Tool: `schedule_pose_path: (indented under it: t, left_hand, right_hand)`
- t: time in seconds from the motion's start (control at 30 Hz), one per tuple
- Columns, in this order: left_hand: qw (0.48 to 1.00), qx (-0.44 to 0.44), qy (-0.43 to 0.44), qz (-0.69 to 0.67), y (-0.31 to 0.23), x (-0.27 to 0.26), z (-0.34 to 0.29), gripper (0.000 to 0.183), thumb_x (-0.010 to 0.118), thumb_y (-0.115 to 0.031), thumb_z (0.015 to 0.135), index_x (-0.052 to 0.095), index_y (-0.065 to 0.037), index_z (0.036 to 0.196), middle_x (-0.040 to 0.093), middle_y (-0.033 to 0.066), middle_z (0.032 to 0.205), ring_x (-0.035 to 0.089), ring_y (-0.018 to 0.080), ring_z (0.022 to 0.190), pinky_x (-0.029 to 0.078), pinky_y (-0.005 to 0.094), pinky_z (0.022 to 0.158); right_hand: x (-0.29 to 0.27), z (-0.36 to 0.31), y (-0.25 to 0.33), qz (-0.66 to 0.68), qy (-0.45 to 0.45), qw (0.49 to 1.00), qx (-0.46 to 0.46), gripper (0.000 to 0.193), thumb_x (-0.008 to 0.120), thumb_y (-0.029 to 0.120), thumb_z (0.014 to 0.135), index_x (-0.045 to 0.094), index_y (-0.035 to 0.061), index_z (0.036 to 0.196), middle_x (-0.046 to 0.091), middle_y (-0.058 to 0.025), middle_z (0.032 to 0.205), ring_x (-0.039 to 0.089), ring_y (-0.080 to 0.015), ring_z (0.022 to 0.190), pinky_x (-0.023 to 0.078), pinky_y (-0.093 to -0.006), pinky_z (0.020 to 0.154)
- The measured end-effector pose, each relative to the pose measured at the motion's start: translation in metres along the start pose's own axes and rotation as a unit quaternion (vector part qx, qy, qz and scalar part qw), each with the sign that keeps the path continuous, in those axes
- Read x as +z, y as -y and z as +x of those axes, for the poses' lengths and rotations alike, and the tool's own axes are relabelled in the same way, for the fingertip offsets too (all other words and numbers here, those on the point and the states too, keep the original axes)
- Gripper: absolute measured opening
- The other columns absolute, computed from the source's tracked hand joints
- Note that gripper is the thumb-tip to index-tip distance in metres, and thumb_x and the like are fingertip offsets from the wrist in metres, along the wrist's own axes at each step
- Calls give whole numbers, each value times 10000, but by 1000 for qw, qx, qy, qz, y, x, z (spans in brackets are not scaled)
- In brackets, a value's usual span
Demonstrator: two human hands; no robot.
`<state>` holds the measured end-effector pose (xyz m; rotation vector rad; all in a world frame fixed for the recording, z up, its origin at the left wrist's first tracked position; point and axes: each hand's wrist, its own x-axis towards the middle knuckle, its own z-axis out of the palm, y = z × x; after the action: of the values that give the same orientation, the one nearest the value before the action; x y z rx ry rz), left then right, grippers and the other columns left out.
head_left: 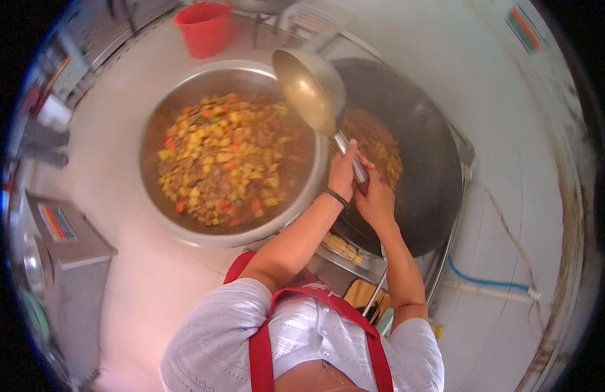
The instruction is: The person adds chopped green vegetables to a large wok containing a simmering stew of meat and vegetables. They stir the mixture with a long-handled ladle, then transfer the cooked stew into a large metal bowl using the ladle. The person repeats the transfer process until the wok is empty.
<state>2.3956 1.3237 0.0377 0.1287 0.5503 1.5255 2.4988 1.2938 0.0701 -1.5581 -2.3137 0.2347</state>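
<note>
Both of my hands are wrapped round the handle of a large metal ladle (307,95). My left hand (342,171) is nearer the bowl of the ladle, and my right hand (377,201) grips lower down, close to the handle's end. The ladle is raised and tilted over the gap between a wide metal basin (227,239) and a big dark wok (428,196). A stew of yellow diced chunks, orange pieces and minced bits (217,153) fills much of the basin. More of the stew (381,147) lies in the wok, partly hidden behind my hands.
A red bucket (203,31) stands on the floor beyond the basin. At the left is a grey metal cabinet (80,281). A white tiled wall (505,215) with a blue hose (485,279) runs along the right. Below the wok sits a metal ledge with a pale ridged item (343,249).
</note>
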Motion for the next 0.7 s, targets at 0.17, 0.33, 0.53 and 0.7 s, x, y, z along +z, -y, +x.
schedule_pose_path:
  t: [0.17, 0.33, 0.53, 0.7]
  left_hand:
    - [974, -74, 14, 214, 55, 25, 56, 359, 573, -398, 857, 509, -50, 794, 567, 70, 745, 610, 188, 684, 518, 321, 577]
    - [826, -257, 57, 499, 180, -6, 137, 465, 512, -511, 851, 570, -52, 896, 584, 107, 922, 521, 207, 895, 378, 414, 806]
    - [758, -300, 26, 579, 283, -41, 157, 490, 563, -516, 821, 493, -43, 714, 500, 41, 720, 501, 193, 703, 413, 369, 702]
    - [765, -349, -31, 540, 273, -77, 209, 453, 523, -492, 859, 531, -64, 711, 479, 39, 679, 509, 184, 747, 403, 368, 769]
  right_hand:
    - [22, 13, -99, 443, 69, 874, 185, 353, 647, 103, 740, 519, -17, 1047, 579, -90, 639, 566, -198, 527, 432, -347, 466]
    - [43, 10, -208, 522, 33, 734, 433, 196, 646, 94, 774, 513, 2, 885, 533, -49, 605, 505, -130, 451, 402, -285, 391]
    - [88, -12, -414, 31, 87, 827, 554, 305, 611, 156, 756, 548, -51, 970, 632, -168, 777, 635, -286, 653, 515, -400, 576]
    - [117, 34, -466, -125, 113, 843, 510, 268, 598, 133, 790, 536, -37, 987, 627, -217, 914, 630, -345, 813, 517, -437, 684]
